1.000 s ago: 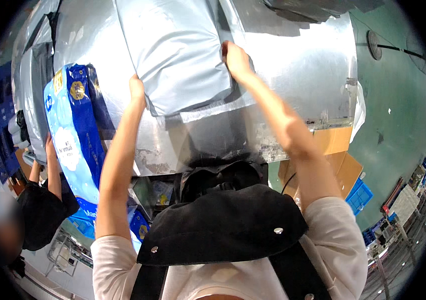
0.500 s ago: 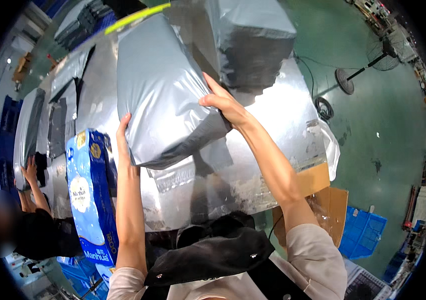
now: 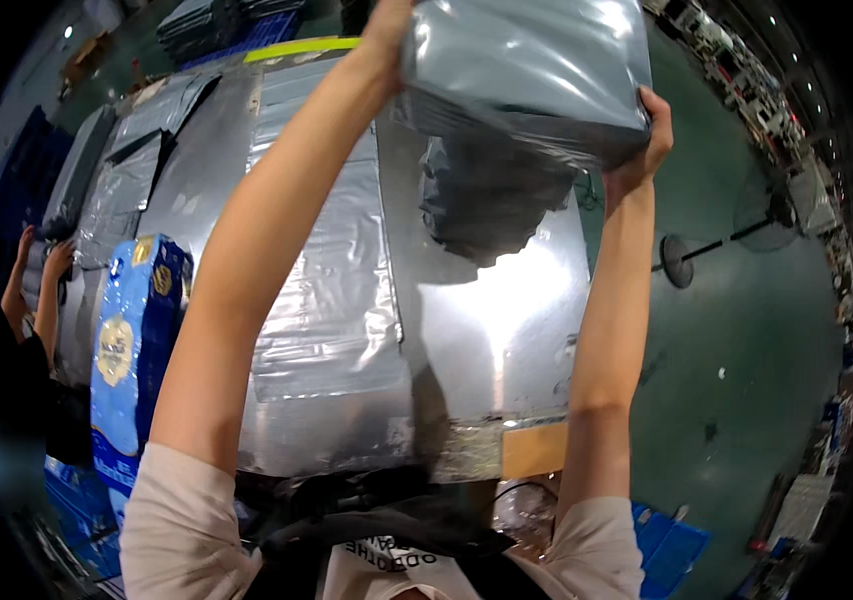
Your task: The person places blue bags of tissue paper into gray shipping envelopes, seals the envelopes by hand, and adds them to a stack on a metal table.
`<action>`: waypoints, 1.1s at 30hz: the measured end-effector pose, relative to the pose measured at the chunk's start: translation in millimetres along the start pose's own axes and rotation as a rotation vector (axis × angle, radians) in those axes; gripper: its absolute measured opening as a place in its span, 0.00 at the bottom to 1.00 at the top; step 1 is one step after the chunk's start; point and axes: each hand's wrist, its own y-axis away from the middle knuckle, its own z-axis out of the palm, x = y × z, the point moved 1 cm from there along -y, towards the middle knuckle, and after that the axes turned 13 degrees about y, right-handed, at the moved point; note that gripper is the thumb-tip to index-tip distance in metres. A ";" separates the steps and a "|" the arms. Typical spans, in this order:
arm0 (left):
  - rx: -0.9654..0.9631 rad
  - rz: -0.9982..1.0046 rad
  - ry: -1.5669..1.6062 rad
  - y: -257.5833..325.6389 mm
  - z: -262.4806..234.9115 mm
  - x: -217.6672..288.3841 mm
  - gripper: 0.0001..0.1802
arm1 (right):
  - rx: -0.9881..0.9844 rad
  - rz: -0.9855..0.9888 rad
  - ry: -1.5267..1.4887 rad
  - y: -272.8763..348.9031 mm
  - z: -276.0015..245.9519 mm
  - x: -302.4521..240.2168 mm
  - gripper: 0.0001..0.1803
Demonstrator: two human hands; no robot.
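Observation:
A bulky parcel [image 3: 531, 65] in shiny grey plastic is held out at arm's length, at the far side of the metal table [image 3: 481, 345]. My left hand [image 3: 386, 40] is on its left side, partly cut off by the picture's edge. My right hand [image 3: 646, 140] is wrapped round its lower right corner. Just below the parcel in the picture is another dark grey wrapped bundle [image 3: 491, 200]; whether the two touch I cannot tell. Between my forearms, flat grey plastic mailing bags [image 3: 331, 270] lie on the table.
A tall blue printed pack [image 3: 124, 350] stands left of my left arm. Beyond it are more grey bags [image 3: 131, 195] and another person's hands [image 3: 51, 265] by a long grey parcel [image 3: 81, 165]. A pedestal fan [image 3: 678, 262] and a blue crate [image 3: 668, 550] are at right.
Both hands have carried the grey parcel forward and right, from above the flat bags to near the dark bundle. The flat bags are now uncovered.

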 end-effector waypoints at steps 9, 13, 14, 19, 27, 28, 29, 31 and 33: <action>0.414 0.319 -0.475 37.1 -53.8 -88.9 0.29 | 0.337 0.006 0.238 -15.4 -91.6 101.8 0.20; 0.411 0.484 -1.312 195.9 -125.7 -89.5 0.26 | 0.462 0.399 0.417 108.9 -144.1 197.8 0.29; 0.449 0.498 -1.561 250.0 -159.9 -90.3 0.24 | 0.320 0.435 0.533 159.9 -159.6 228.6 0.27; 1.128 0.481 -1.808 554.0 -209.3 -51.7 0.13 | -0.032 1.009 0.746 353.6 -151.6 250.7 0.11; 2.677 0.127 -1.757 973.0 -48.6 -54.8 0.16 | -0.573 1.044 0.752 418.3 7.0 262.0 0.12; 2.874 -0.093 -1.680 1020.2 -30.8 -79.7 0.19 | -0.640 0.990 0.715 414.0 36.2 267.5 0.13; 3.055 -0.332 -1.576 1063.8 -9.4 -107.3 0.22 | -0.724 0.916 0.737 412.1 58.2 278.3 0.13; 3.107 -0.546 -1.071 1114.4 20.4 -157.9 0.29 | -0.898 0.758 0.745 400.1 105.7 294.7 0.14; 2.978 -0.526 -0.641 1120.4 31.9 -171.1 0.35 | -1.056 0.555 0.741 386.1 144.3 308.7 0.14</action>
